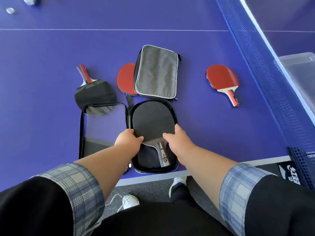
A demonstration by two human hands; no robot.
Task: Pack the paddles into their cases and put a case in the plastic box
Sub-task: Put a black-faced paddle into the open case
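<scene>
Since the left paddle (94,92) lies far left with its blade tip under the clear lid (104,125), lifting that lid later should be done slowly so it doesn't drag the paddle. Next right, a red paddle (125,79) is half hidden under the grey case (156,72), not yet packed. Left hand (129,138) pinches the lower left edge of the held paddle (151,121), thumb on top and fingers curled under the rim. That paddle lies black face up in the right half of the open case (146,159), blade toward the rounded far end, handle pointing at the person and inside the near rim. Right hand (179,138) pinches the lower right edge, thumb on the face near the neck. Step in hand looks like seating the paddle: keep it flat, press evenly with both hands, nudge it away from the body until the blade nests in the far curve, and keep the handle off the zip track. The case's near end sits at the table (51,57) edge, so don't pull it toward the body. Pull the fingers out before folding the lid. Further right, the right paddle (222,79) lies loose, red side up. Beyond the net (265,65) stands the plastic box (300,70), well apart from both cases.
</scene>
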